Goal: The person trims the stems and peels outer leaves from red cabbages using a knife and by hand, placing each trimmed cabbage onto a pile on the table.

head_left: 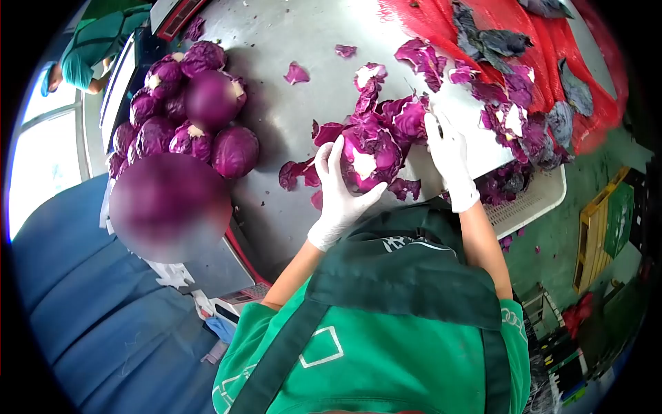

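A red cabbage (372,157) with a pale cut stem rests on the metal table (276,103) in front of me. My left hand (338,190), in a white glove, is curved around the cabbage's left and near side, thumb and fingers pressed to it. To the right, my gloved right hand (447,148) touches loose purple leaves (412,119) with its fingertips; whether it grips one is hard to make out. More torn leaves lie around the cabbage.
Whole cabbages (155,134) are piled at the left. Leaf scraps (514,121) and a red mesh bag (552,62) lie at the right, above a white crate (534,207). A co-worker (89,55) is at the upper left; a wooden pallet (593,234) stands far right.
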Available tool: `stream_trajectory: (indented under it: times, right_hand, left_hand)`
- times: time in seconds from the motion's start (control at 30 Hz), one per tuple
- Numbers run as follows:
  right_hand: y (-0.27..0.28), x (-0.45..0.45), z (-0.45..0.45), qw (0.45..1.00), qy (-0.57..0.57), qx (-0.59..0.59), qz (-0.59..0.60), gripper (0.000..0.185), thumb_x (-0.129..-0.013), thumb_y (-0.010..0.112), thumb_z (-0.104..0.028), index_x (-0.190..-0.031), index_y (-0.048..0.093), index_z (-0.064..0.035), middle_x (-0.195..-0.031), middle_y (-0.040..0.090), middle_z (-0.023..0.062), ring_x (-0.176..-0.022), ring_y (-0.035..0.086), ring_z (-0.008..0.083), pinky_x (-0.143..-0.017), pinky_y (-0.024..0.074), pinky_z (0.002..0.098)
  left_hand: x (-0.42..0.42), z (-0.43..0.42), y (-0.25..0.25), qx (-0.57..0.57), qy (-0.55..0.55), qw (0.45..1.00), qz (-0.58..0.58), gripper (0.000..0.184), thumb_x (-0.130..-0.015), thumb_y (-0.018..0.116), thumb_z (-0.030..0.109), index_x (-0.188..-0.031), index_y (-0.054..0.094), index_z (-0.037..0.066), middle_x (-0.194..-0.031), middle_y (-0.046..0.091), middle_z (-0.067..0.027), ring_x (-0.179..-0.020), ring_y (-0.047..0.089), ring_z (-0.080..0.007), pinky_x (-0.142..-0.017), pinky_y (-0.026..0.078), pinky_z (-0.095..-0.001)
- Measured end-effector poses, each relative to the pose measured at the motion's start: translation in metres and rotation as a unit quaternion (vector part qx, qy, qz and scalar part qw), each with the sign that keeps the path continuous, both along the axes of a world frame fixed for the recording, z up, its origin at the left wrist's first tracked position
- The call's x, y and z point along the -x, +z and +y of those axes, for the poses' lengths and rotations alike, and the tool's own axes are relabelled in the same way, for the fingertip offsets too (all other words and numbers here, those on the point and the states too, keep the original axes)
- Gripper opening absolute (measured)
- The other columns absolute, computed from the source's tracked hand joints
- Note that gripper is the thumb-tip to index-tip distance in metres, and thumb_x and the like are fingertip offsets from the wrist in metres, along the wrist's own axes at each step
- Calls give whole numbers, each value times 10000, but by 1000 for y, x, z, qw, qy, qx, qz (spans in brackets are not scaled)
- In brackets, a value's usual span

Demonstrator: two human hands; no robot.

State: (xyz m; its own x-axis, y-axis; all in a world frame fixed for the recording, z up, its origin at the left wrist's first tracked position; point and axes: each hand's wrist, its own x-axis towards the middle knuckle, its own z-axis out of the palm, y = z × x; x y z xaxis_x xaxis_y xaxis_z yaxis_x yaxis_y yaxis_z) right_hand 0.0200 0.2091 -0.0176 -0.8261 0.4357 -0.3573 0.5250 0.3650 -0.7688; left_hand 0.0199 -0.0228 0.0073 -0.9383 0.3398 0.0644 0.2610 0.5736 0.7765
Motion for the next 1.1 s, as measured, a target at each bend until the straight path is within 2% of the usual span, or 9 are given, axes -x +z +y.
stream_trajectory:
  times: [0.07,0.17,0.27,0.4,0.5,0.63,0.77,0.9,1.1]
  right_hand:
    - [31,-3,-18,992,26,-115,52,735,-854,704,-488,-1391,498,-29,-988,672,165,-954,665,309,-861,518,388]
    - [62,2,-40,934,164,-263,177,855,-821,711,-523,-1446,396,-32,-1170,629,209,-1112,598,358,-880,519,418]
    - [45,9,-44,956,211,-168,119,796,-820,698,-529,-1409,459,-48,-1191,619,224,-1133,575,388,-892,519,437]
    - [38,32,-31,976,140,-95,136,367,-829,712,-430,-947,634,-91,-730,673,86,-620,663,250,-606,524,374]
    - [15,54,-4,969,131,-167,128,339,-883,661,-395,-1029,682,-89,-700,657,97,-636,667,243,-627,524,356]
    - [47,35,-10,985,108,27,131,565,-896,618,-515,-1115,660,4,-854,695,100,-784,693,284,-701,531,364]
    - [45,19,-30,941,240,-195,134,450,-877,656,-442,-1064,660,-32,-1074,638,108,-1082,615,275,-840,533,411]
    - [-1,33,-10,957,115,-224,147,295,-916,601,-342,-899,676,-58,-879,667,135,-820,676,325,-751,533,425]
    - [34,-2,-26,956,183,-212,89,661,-871,638,-524,-1378,510,-120,-1215,562,165,-1164,520,356,-974,470,453]
  left_hand:
    - [1,0,4,2,0,1000,-7,1096,-630,885,251,-1506,255,65,-1388,253,-231,-1308,323,-393,-1106,341,-476]
    - [2,7,11,27,-46,998,-17,1063,-646,870,253,-1508,272,77,-1418,226,-243,-1340,274,-415,-1118,314,-493]
    - [4,11,15,31,-67,997,-31,1043,-648,855,225,-1508,280,88,-1434,213,-253,-1349,255,-432,-1124,298,-504]
    - [9,12,19,22,-83,996,-36,997,-639,852,207,-1482,331,95,-1429,235,-247,-1352,248,-425,-1125,298,-510]
    - [6,7,17,28,-93,995,-27,998,-635,855,197,-1480,333,96,-1427,236,-245,-1351,250,-426,-1124,299,-506]
    - [8,-3,10,10,-90,995,-30,1040,-625,876,198,-1481,296,88,-1418,244,-207,-1349,278,-385,-1132,297,-482]
    - [10,-1,15,35,-105,993,-36,1037,-633,878,204,-1481,295,78,-1429,251,-202,-1365,265,-377,-1141,285,-479]
    - [13,-5,19,2,-105,993,-62,1050,-629,888,206,-1487,296,80,-1442,255,-202,-1376,271,-380,-1146,288,-473]
    - [27,-15,35,51,-117,989,-73,1009,-626,905,253,-1420,328,18,-1424,313,-220,-1375,314,-367,-1141,306,-449]
